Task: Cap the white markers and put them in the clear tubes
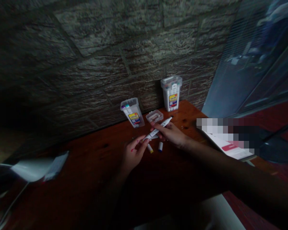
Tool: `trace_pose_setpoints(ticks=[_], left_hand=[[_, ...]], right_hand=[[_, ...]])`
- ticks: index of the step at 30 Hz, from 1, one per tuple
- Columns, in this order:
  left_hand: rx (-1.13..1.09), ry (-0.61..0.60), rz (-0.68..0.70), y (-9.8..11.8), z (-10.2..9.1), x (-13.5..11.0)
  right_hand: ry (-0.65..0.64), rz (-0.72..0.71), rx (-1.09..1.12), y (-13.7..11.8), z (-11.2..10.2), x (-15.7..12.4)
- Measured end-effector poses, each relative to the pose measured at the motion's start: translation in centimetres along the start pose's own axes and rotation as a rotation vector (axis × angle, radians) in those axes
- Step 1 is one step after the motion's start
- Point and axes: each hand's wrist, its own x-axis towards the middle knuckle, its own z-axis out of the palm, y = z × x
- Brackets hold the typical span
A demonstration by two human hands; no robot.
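A white marker (161,126) is held slantwise over the table by both hands, its dark uncapped tip pointing up to the right. My right hand (174,134) grips its middle between thumb and fingers. At the lower left end, my left hand (135,150) pinches it; pink stains show on the skin. Just below the hands lie a white cap with a yellow end (150,148) and another with a dark blue end (160,147). Behind them an open clear plastic case (137,111) leans with a few markers in it. Its clear lid (154,115) appears to lie beside it.
A second clear case (171,94), lidded and full of markers, stands upright by the brick wall (110,64). Papers (235,145) lie at the table's right edge. A white sheet and a packet (56,166) are on the left of the brown wooden table (98,163).
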Motion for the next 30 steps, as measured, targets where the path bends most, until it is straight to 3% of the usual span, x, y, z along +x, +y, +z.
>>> trace_pose_setpoints(ticks=[7,15,27,30], left_hand=[[0.028,0.017,0.022,0.22,-0.17,0.2],[-0.13,0.027,-0.092,0.29,0.3,0.3],[-0.154,0.098,-0.172,0.61,-0.07,0.79],[-0.157,0.108,-0.19,0.82,-0.04,0.84]], right_hand=[[-0.023,-0.009,0.026,0.21,-0.24,-0.06],[-0.003,0.0,0.033,0.05,-0.14,-0.18],[-0.102,-0.104,0.123,-0.04,-0.17,-0.18],[-0.065,-0.127,0.142,-0.22,-0.33,-0.03]])
